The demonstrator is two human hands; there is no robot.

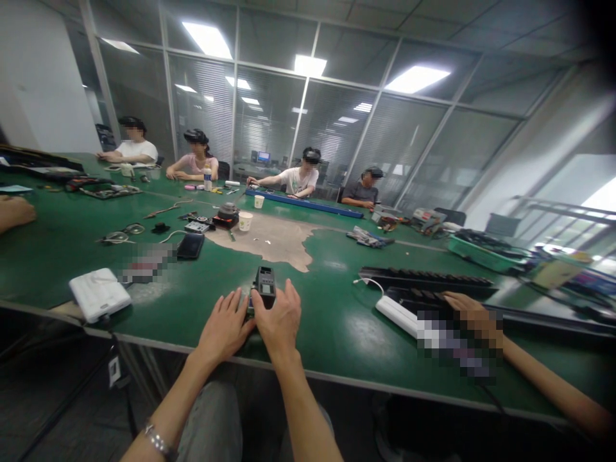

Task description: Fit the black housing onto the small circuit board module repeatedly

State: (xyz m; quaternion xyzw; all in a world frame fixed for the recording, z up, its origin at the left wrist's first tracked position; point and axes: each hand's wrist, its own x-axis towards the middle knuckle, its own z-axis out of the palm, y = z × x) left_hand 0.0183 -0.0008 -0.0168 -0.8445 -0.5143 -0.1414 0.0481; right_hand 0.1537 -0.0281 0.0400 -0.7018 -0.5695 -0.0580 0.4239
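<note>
A small black boxy device with openings and a pale square on its face stands near the front edge of the green table. My right hand holds it from the right side, with the thumb across its front. On the left, my left hand lies almost flat on the table with its fingers stretched forward. Its fingertips and thumb are close beside the device. Between the hands a small part at the device's base is mostly hidden, and I cannot tell whether the left hand touches it.
A white power bank and a black phone lie to the left. Paper cups stand on the brown patch. A co-worker's hand rests by black strips on the right, near a white bar. Several people sit across.
</note>
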